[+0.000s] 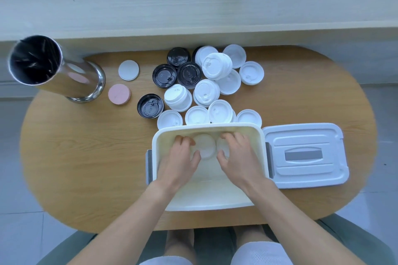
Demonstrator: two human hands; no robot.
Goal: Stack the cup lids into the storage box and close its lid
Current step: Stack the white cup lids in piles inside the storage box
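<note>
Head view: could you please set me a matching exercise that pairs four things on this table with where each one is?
Things:
1. storage box lid
2. pink disc
3. metal cylinder
4. black cup lids

Places:
A. at the far left of the table, tall and shiny
B. flat on the table to the right of the open storage box
C. beyond the box, left of the heap of white cup lids
D. between the cylinder's base and the nearest black lid

Pairs: 1-B, 2-D, 3-A, 4-C
</note>
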